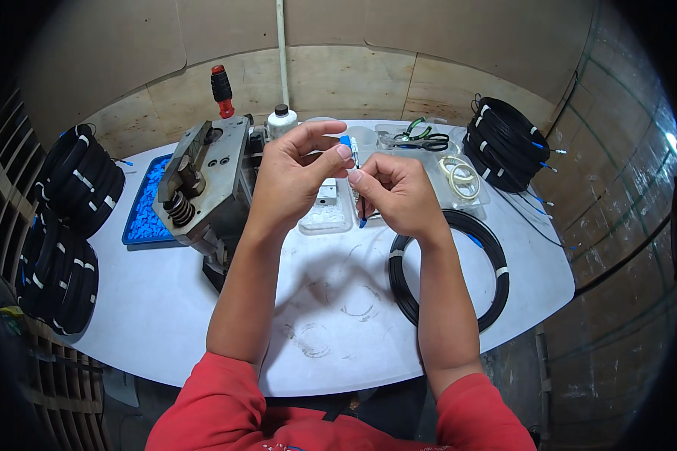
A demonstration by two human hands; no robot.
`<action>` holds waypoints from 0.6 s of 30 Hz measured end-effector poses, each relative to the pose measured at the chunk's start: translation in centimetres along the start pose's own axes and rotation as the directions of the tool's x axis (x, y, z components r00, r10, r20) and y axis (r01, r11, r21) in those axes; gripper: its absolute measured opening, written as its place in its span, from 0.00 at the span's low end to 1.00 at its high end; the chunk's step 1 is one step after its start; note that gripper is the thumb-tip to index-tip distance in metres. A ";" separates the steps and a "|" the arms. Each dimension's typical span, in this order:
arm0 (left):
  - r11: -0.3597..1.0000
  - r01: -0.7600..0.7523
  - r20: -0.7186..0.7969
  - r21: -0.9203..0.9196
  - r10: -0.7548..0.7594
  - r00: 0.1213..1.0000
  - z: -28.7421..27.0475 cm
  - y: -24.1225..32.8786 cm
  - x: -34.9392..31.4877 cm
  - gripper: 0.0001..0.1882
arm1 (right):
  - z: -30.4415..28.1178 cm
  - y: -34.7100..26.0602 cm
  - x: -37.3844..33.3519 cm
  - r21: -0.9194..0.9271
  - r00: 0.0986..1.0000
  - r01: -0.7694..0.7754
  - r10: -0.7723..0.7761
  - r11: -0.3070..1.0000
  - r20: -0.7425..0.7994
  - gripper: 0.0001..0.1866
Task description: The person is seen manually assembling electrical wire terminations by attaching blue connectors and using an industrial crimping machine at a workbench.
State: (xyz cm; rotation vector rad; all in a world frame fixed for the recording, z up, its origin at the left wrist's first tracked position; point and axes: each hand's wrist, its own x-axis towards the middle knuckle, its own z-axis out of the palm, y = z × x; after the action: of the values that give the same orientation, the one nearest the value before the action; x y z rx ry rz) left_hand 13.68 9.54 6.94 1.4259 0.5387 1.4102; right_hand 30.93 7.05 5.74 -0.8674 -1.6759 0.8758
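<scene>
My left hand (299,174) is raised over the middle of the table. Between its thumb and finger it pinches a small blue plastic connector piece (345,140). Close beside it, the thumb and fingers of my right hand (400,197) grip the end of a thin black cable with a white connector tip (355,155). The blue piece and the tip are side by side; whether they touch is hard to tell. Below the right fingers shows another blue bit (363,222) on the cable. A coil of black cable (502,289) lies flat beneath my right forearm.
A metal press (226,169) stands left, beside a blue tray (154,240) of small blue parts. Black cable coils (83,180) are stacked at the left edge, more (508,143) at far right. Behind my hands are a white bottle (282,120), scissors (429,141) and pale tape rings (462,179).
</scene>
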 end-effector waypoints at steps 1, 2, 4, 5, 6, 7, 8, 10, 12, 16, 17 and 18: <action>1.000 0.000 0.000 0.000 0.000 1.000 0.0 0.1 0.0 0.14 | 0.0 0.0 0.0 -0.002 1.000 -0.001 0.001 1.000 -0.002 0.14; 1.000 0.010 0.006 0.002 -0.010 1.000 -0.1 0.1 0.0 0.14 | 0.0 0.0 0.0 -0.003 1.000 -0.001 0.001 1.000 -0.002 0.14; 1.000 0.020 0.011 0.005 -0.020 1.000 -0.3 0.0 0.0 0.14 | 0.0 0.1 0.0 -0.004 1.000 0.005 -0.005 1.000 -0.002 0.14; 1.000 -0.003 0.014 0.002 0.003 1.000 -0.4 -0.3 0.1 0.15 | 0.0 0.2 0.0 -0.003 1.000 0.005 -0.005 1.000 -0.002 0.14; 1.000 -0.025 0.018 -0.001 0.025 1.000 -0.4 -0.5 0.1 0.15 | 0.0 0.2 0.0 -0.010 1.000 0.003 -0.003 1.000 -0.002 0.14; 1.000 -0.025 0.018 -0.001 0.025 1.000 -0.4 -0.4 0.1 0.15 | 0.0 0.3 0.1 -0.017 1.000 0.000 0.000 1.000 -0.002 0.14; 1.000 -0.023 0.012 0.010 0.023 1.000 -0.3 -0.4 0.2 0.15 | 0.0 0.3 0.0 -0.017 1.000 0.000 0.000 1.000 -0.002 0.14; 1.000 -0.022 0.007 0.022 0.021 1.000 -0.3 -0.4 0.2 0.15 | 0.0 0.2 0.0 -0.019 1.000 0.007 -0.007 1.000 -0.004 0.14; 0.999 -0.017 0.012 0.039 0.017 1.000 -0.4 -0.5 0.2 0.14 | 0.1 0.2 0.0 -0.018 1.000 0.002 -0.002 1.000 -0.002 0.14; 1.000 0.000 0.000 0.027 0.000 1.000 -0.5 -0.4 0.2 0.13 | 0.1 0.3 0.1 -0.014 1.000 0.000 0.000 1.000 -0.004 0.14; 1.000 -0.009 -0.001 0.022 0.009 1.000 -0.5 -0.5 0.3 0.14 | 0.1 0.3 0.1 -0.014 1.000 0.001 -0.001 1.000 -0.003 0.14; 1.000 -0.018 -0.003 0.017 0.019 1.000 -0.6 -0.5 0.3 0.14 | 0.1 0.2 0.1 -0.007 1.000 0.003 -0.003 1.000 -0.002 0.14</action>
State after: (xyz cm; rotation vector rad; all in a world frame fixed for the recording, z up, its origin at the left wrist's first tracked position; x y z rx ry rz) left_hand 13.40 10.20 6.49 1.4452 0.5419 1.4260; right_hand 30.80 7.20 5.53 -0.8701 -1.6790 0.8679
